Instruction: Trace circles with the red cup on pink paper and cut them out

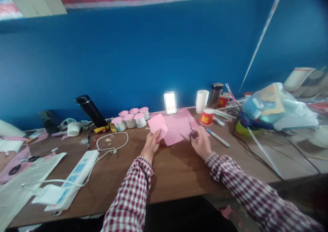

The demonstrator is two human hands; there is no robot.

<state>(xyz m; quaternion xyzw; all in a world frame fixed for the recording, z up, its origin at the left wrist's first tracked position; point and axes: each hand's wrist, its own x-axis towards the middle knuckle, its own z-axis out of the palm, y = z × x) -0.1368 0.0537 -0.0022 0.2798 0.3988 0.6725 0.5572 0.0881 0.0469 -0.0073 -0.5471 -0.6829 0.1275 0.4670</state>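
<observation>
Two hands work over pink paper near the middle of the counter [174, 170]. The left hand [151, 142] pinches a pink cutout [156, 125] by its near edge, fingers closed on it, lifting it just off the wood. The right hand [201, 143] is clamped on scissors [191, 131], whose blades point away toward the far wall, over the pink sheets [179, 124] lying flat between the two hands. Both sleeves are red and white check.

Far of the sheets, against the blue wall [128, 54], stands a small blurred bright thing; what it is cannot be told. To its left sits a cluster of small cups with pink tops [132, 117]. To its right stand a white cup [202, 101], a dark jar [215, 95] and two red cups [206, 117], the nearer one just right of the sheets. A pen [217, 138] lies right of the right hand.

On the left, a white power strip [77, 175] lies near the counter's edge with its cord looped toward the cups. A black flask [90, 110] leans at the far left, and a second pair of scissors [20, 163] lies on pink scraps at the left edge. At the right, a heap of plastic bags [276, 107] sits above dark cables.
</observation>
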